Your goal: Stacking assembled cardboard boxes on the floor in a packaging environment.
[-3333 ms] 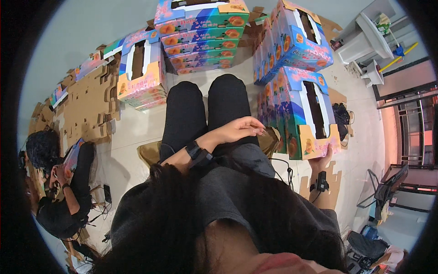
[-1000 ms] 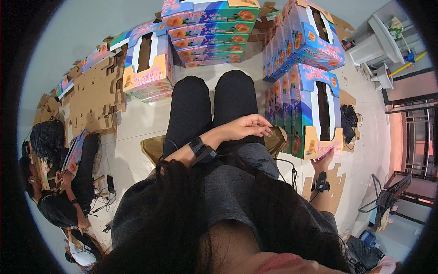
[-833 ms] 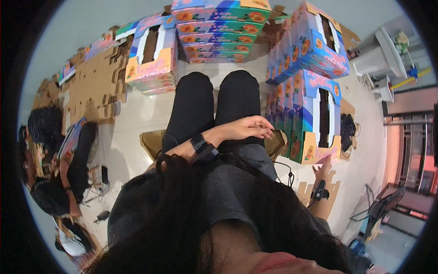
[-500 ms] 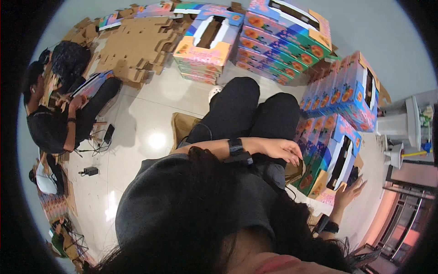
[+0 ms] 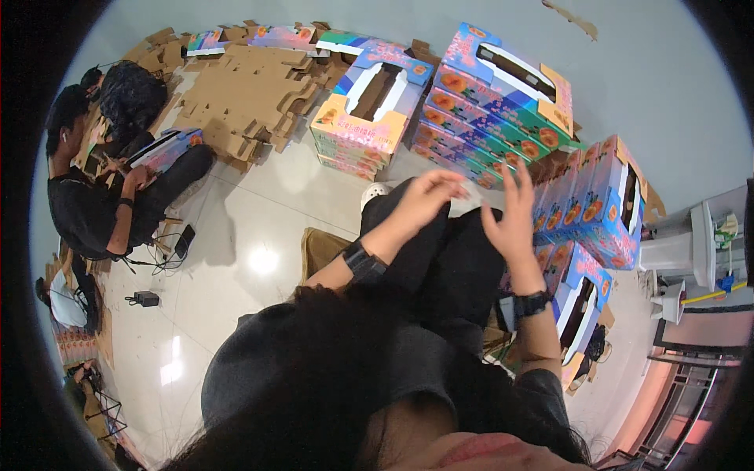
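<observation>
Both my hands are raised above my black-trousered knees (image 5: 416, 243), facing each other with a gap between. My left hand (image 5: 428, 202) has its fingers bent loosely toward the right, slightly blurred, with nothing visible in them. Fingers up and spread, my right hand (image 5: 512, 224) is empty and open. Beyond it stands a tall stack of colourful flower-printed carton boxes (image 5: 491, 106), which the fingertips overlap in the picture; I see no grip on them. A lower stack of similar boxes (image 5: 369, 118) lies ahead of my left hand. Dark bands circle both wrists.
More printed boxes (image 5: 585, 204) stand in rows at my right, some beside my right forearm (image 5: 538, 337). Flattened brown cardboard (image 5: 236, 94) spreads at the far left. A seated person (image 5: 94, 204) holds a printed box there. Cables and a black adapter (image 5: 143, 299) lie on the floor.
My right hand has swung from the right side, near the boxes, to in front of my lap. My left hand has risen forward from across my lap. The view has shifted slightly.
</observation>
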Tool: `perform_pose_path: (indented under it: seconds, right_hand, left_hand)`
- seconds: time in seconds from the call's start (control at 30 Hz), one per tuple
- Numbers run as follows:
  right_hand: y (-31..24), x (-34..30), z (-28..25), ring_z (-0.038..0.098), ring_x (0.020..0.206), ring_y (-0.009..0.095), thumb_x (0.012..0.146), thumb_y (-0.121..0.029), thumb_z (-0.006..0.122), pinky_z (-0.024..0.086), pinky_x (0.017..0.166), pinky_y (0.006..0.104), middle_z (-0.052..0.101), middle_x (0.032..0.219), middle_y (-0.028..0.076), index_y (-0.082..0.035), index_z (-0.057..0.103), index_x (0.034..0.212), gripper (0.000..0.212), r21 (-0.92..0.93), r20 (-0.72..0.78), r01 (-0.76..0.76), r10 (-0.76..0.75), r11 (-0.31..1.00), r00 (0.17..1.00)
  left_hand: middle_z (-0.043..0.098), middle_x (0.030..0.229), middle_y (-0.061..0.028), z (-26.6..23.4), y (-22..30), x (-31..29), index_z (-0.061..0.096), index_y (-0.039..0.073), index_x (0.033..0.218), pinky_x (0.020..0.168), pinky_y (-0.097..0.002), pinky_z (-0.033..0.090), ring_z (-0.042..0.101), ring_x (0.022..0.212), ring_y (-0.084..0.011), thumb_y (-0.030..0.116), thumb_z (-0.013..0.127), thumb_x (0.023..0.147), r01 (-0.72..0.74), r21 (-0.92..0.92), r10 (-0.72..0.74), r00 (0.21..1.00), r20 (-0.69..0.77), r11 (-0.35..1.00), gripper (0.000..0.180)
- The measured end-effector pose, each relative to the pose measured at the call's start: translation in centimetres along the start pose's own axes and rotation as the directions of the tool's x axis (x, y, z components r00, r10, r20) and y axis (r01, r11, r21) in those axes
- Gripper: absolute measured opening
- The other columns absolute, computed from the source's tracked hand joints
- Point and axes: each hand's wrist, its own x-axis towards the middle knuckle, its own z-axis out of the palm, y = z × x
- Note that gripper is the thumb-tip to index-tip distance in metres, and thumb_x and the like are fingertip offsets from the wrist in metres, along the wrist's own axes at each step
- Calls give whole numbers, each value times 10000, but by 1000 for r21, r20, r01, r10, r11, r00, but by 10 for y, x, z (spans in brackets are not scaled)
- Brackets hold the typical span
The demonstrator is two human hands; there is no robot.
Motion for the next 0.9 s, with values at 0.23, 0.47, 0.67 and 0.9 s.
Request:
perform_pose_path:
  seconds: [0.23, 0.47, 0.67, 0.9]
  right_hand:
    - [49, 2, 100, 348, 1237, 409, 742, -222, 662, 316, 1013, 441, 313, 1376, 247, -33, 382, 1321, 671, 65, 235, -320, 297, 945, 925]
    - [141, 61, 110, 561, 1011, 258, 796, -264, 646, 454, 847, 360, 473, 1266, 171, -9, 428, 1270, 580, 586, 203, -531, 524, 612, 827]
    - [197, 110, 67, 491, 1054, 206, 819, -138, 580, 402, 878, 348, 470, 1197, 105, -74, 416, 1185, 406, 969, -237, -31, 958, 245, 158]
    - [255, 96, 100, 412, 1189, 277, 765, -136, 655, 311, 996, 369, 401, 1298, 191, 28, 312, 1314, 668, 859, -223, -369, 907, 357, 359]
  left_hand:
    - [634, 999, -86, -91, 16, 50, 550, 34, 1119, 817, -268, 443, 596, 974, -163, 127, 497, 889, 82, 99, -35, 915, -402, 992, 254]
    - [621, 1034, -75, -98, 34, 114, 459, 58, 1211, 857, -315, 393, 569, 957, -161, 201, 565, 837, 148, 203, -38, 885, -464, 968, 414]
    - [516, 1220, -120, -75, 12, 193, 413, 64, 1270, 929, -358, 364, 471, 1122, -196, 231, 556, 854, 108, 392, 43, 933, -357, 914, 471]
    - [282, 1407, -192, -62, -25, 247, 243, 60, 1389, 1050, -389, 260, 268, 1314, -290, 112, 606, 810, -46, 440, 217, 913, -346, 897, 685]
